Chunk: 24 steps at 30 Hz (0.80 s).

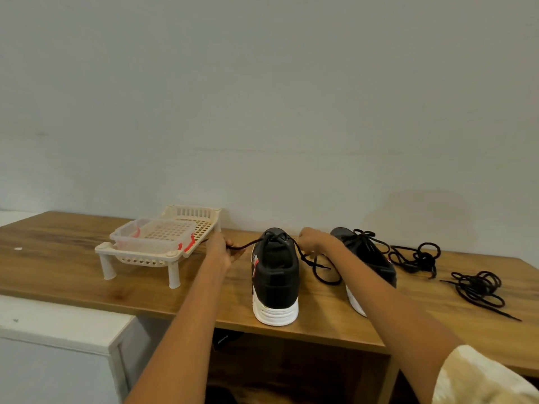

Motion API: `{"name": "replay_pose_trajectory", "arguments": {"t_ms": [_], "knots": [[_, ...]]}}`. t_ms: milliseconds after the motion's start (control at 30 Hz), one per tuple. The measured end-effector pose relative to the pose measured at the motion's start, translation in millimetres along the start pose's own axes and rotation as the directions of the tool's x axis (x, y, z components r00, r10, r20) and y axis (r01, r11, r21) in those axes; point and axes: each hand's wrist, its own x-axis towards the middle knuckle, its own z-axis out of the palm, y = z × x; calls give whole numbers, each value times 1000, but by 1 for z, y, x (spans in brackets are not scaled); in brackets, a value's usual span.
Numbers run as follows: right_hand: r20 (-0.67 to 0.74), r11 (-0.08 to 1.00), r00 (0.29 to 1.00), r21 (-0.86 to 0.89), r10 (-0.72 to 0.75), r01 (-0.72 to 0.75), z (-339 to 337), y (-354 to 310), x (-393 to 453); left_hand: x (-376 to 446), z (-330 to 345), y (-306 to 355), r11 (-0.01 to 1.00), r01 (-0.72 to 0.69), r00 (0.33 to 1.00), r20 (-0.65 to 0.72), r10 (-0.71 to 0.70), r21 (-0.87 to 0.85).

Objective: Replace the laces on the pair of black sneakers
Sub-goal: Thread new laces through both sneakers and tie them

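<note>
Hands: left hand (223, 252) and right hand (310, 239) each pinched one end of the lace (303, 255).
Sneaker: near sneaker (275, 282) stood heel-out at the front edge of the tabletop (73, 275); second sneaker (367, 258) just right.
Surroundings: rack (157, 243) stood left; loose laces (478, 287) lay right.

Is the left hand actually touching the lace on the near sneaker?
Touching. The head view shows the left hand pinching the lace, which runs taut from its fingers to the near sneaker.
</note>
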Motion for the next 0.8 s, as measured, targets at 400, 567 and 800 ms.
{"name": "replay_pose_trajectory", "arguments": {"t_ms": [400,567,800], "knots": [[-73,905,994,-411,87,-110,12,23,10,-26,5,-7,71,-119,976,103,193,990],[-109,956,991,-274,75,-102,10,23,13,-21,11,-9,-46,-270,849,261,459,962],[-336,890,941,418,-36,183,-45,13,12,-17,37,-6,82,-657,616,471,632,750]]}}
